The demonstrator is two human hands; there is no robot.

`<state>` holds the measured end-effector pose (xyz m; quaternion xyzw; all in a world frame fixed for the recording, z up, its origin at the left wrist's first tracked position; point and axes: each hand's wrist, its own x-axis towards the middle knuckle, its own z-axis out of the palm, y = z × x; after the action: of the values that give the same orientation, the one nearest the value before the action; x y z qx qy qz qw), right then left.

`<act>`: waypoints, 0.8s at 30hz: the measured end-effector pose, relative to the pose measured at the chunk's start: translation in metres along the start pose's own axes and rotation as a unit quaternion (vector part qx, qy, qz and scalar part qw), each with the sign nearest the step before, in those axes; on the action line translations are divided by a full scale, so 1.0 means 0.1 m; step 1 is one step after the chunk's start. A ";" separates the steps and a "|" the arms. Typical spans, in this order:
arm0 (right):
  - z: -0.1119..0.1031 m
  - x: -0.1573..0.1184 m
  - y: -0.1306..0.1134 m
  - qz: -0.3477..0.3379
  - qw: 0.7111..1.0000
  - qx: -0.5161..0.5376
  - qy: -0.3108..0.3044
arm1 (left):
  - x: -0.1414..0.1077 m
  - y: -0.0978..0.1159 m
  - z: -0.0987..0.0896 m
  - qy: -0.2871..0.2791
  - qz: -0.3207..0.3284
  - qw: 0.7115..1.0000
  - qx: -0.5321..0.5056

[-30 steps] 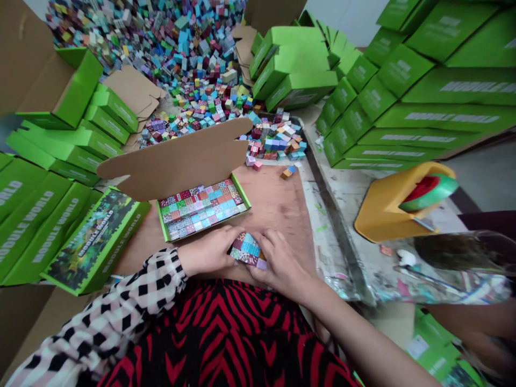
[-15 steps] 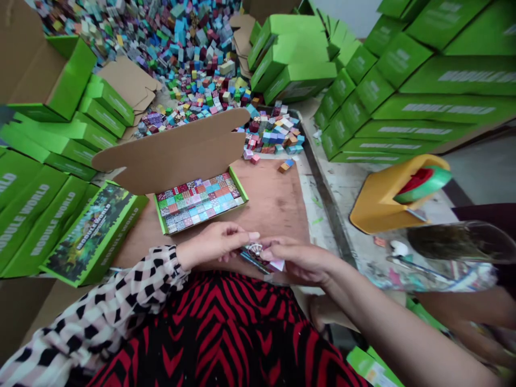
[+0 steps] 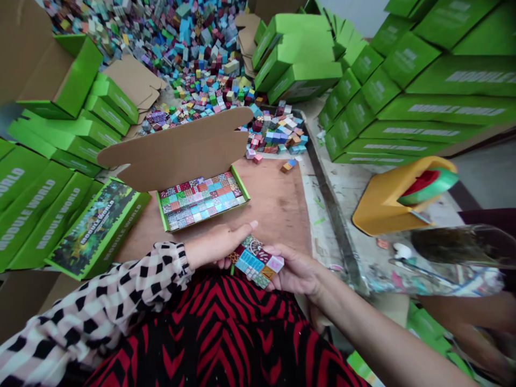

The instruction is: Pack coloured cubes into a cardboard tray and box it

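Note:
Just above my lap, a block of patterned cubes (image 3: 258, 262) in pink, blue, orange and dark red is held between both hands. My left hand (image 3: 223, 243) grips its left end, thumb on top and fingers partly hidden below. My right hand (image 3: 292, 269) is closed round the right end. Beyond my left hand stands an open green box (image 3: 246, 194) with its brown lid raised, holding rows of similar patterned cubes. Both hands are apart from that box.
A large heap of loose cubes (image 3: 189, 48) lies at the back. Green boxes (image 3: 435, 110) are stacked at right, others (image 3: 44, 204) at left. A yellow tape dispenser (image 3: 382, 199) and a clear container (image 3: 463, 244) stand at right. A person's arm (image 3: 467, 322) shows at lower right.
The block of cubes has been tilted, so its broad multicoloured face now shows. My left hand has shifted slightly along its left end. The view has moved a little.

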<state>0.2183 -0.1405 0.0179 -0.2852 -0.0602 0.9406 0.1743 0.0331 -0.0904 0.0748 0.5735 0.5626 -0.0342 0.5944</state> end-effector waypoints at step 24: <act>0.29 -0.15 -0.19 -0.215 0.778 -0.561 0.184 | 0.01 -0.25 -0.04 0.007 0.206 0.977 -0.060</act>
<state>0.2195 -0.1282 0.0538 -0.4802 -0.6032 0.6082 0.1888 0.0135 -0.0957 0.0592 0.6402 0.4377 0.1266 0.6185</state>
